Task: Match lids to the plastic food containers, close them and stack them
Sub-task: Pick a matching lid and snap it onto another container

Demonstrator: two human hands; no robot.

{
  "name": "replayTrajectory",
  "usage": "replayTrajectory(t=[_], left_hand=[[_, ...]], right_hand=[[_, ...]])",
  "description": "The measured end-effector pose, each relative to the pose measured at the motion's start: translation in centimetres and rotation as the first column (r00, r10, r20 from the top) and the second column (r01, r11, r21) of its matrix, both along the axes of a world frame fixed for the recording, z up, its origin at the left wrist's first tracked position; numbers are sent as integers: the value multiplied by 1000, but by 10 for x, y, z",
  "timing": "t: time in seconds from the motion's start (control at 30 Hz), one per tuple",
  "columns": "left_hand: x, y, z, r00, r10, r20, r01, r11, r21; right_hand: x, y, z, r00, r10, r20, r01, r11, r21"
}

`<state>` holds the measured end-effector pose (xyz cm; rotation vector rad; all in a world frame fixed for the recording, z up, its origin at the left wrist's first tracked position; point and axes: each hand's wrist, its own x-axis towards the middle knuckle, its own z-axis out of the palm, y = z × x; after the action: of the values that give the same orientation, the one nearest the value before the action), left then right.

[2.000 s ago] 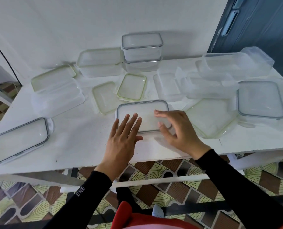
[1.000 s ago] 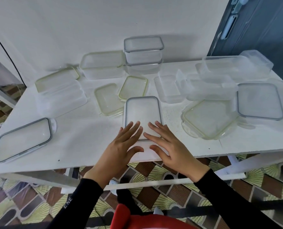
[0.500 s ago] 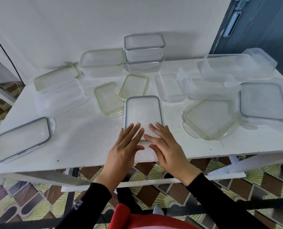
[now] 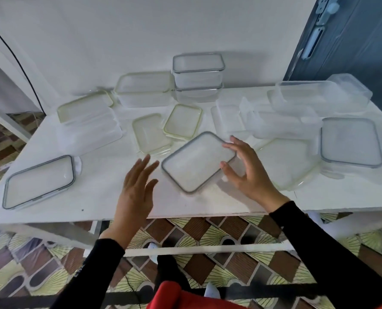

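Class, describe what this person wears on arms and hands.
Long black sleeves reach both wrists; the left sleeve carries small white lettering, the right sleeve looks plain. The left hand and right hand are bare, without gloves.

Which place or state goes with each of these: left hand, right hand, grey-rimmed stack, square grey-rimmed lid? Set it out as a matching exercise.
Things:
1. left hand
2. right hand
3. grey-rimmed stack
4. square grey-rimmed lid

Places or states:
A. at the back, in the middle
B. fingers straight, holding nothing
C. at the far right
D. grips the front container

Pairs: 1-B, 2-D, 3-A, 4-C
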<state>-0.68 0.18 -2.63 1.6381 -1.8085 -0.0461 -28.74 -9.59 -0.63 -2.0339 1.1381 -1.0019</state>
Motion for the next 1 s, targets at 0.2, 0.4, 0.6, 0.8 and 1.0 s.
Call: replayTrajectory(t=[0.2,0.4,0.6,0.8,1.0], left_hand=[[-53,29,12,806,225,-547,-6,928,372],[-56,-2,25,768,278,-576,-63,929,365],[-31,-113,92,734,139,-665,-11,981,193],[7,-269,136,849,102,-518,5,980,201],[8,-331,120,833,140,-534,-2,968,251]], right_hand=[[2,8,-13,998,61,13,-62,961,269],[7,7,-5,994,-30,101,28,999,27],[31,-86,61,976,-73,207,113,976,-188],[56,-216,106,968,-153,199,174,980,-94],[67,-274,90,972,-204,118,214,974,-72]])
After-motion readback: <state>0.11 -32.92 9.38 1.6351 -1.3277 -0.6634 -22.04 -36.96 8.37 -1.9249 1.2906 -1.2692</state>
